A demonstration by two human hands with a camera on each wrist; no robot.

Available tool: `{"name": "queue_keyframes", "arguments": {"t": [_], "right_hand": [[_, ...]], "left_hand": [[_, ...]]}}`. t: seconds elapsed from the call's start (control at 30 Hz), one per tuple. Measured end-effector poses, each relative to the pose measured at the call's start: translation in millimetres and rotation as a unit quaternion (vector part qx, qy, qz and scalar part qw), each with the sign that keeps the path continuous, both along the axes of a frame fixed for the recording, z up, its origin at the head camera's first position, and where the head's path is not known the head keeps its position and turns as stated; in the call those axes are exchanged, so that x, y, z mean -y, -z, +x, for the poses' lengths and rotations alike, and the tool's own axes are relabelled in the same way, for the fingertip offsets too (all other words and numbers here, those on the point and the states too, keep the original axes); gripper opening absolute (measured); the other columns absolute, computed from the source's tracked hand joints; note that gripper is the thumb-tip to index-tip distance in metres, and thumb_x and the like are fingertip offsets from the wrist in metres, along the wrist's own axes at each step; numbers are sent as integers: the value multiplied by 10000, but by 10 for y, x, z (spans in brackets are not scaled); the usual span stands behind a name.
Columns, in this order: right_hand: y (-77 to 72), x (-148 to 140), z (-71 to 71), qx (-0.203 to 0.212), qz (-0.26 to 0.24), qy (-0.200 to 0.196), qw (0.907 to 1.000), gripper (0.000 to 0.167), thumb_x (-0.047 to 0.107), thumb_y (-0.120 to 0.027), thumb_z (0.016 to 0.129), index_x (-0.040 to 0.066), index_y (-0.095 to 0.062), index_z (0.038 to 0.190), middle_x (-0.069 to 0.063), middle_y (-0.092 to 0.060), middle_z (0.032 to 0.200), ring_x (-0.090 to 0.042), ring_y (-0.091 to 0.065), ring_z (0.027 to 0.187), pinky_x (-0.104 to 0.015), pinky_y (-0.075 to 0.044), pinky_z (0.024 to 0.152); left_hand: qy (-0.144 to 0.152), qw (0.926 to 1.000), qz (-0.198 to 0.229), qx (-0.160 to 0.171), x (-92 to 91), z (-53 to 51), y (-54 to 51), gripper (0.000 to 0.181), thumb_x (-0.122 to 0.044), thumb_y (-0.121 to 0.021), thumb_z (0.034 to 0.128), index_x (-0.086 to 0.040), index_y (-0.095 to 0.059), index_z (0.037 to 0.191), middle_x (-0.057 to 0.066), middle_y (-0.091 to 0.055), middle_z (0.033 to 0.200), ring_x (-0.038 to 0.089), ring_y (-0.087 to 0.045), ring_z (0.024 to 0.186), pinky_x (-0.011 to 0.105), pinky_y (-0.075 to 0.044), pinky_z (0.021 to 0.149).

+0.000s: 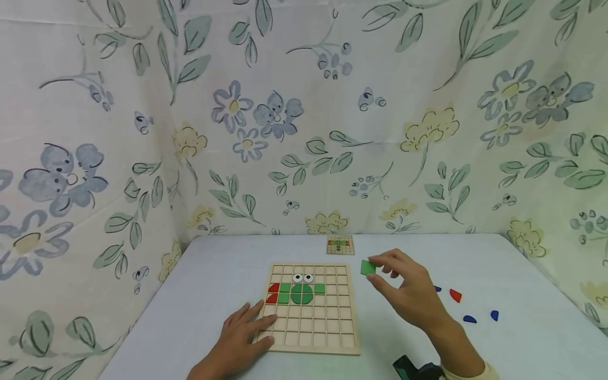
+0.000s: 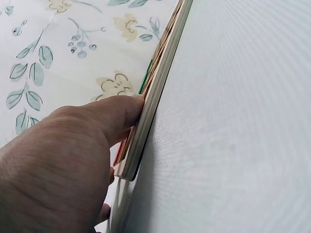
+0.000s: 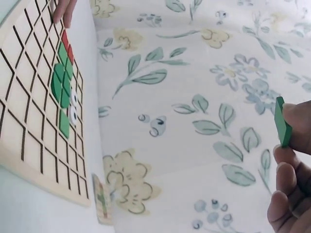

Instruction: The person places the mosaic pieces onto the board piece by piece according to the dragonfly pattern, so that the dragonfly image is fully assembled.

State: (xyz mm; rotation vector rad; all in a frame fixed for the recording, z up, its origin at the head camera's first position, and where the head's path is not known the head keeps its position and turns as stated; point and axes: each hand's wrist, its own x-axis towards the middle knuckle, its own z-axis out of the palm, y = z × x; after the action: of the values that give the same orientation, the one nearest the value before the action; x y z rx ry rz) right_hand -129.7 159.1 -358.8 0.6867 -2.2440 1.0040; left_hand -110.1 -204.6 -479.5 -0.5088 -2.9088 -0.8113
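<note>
My right hand pinches a green square tile between thumb and fingertips, raised to the right of the wooden grid board. The same tile shows edge-on in the right wrist view. My left hand rests on the board's left edge with its fingers spread, the thumb lying on the frame. In the grid lie red quarter-round pieces, green square tiles, a green circle made of quarter pieces, and two white eye pieces.
Behind the board lies a small pattern card with a coloured design. To the right, partly near my forearm, are a red piece and several blue pieces on the white table. Patterned cloth hangs behind.
</note>
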Motion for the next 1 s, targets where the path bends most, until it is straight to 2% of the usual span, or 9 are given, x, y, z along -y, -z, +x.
{"name": "queue_keyframes", "arguments": {"t": [0.23,0.37,0.5,0.67,1.0], "right_hand": [[161,329,-145,564,-338,-282,9974,256,96,-782,820,95,-726,1070,103,-602,947,-148,-536,827,-296,-475,668],[326,472,-260,937,-471,-338,9939,239,89,-778,820,97,-728,1053,100,-601,913,-177,-545,807,-297,-470,658],[491,582,-346,1300,-609,-423,9887,208,81,-762,833,107,-730,1037,103,-602,895,-150,-537,800,-293,-464,660],[660,687,-425,1579,-547,-381,9852,196,82,-753,840,109,-727,1033,96,-602,901,-138,-535,811,-292,-466,657],[957,785,-552,1864,-286,-442,9811,203,108,-741,852,61,-713,1048,31,-631,958,-163,-554,829,-295,-476,652]], "left_hand": [[-19,10000,-16,-33,0,-5,1,497,-548,-603,887,-252,-653,1284,136,-408,1475,468,-246,1357,685,-147,1003],[-17,10000,-8,-34,7,-13,15,496,-550,-603,887,-255,-654,1282,132,-410,1475,470,-246,1356,681,-151,1004],[-9,10000,-25,-9,13,-24,27,500,-562,-594,888,-268,-647,1290,123,-400,1482,464,-239,1361,678,-146,1006],[-46,10000,-58,-2,11,-18,25,499,-566,-595,885,-281,-644,1292,112,-396,1487,456,-240,1363,677,-145,1007],[-65,9999,-51,75,-4,-16,11,500,-568,-608,874,-291,-645,1289,106,-393,1490,455,-238,1365,680,-147,1008]]}}
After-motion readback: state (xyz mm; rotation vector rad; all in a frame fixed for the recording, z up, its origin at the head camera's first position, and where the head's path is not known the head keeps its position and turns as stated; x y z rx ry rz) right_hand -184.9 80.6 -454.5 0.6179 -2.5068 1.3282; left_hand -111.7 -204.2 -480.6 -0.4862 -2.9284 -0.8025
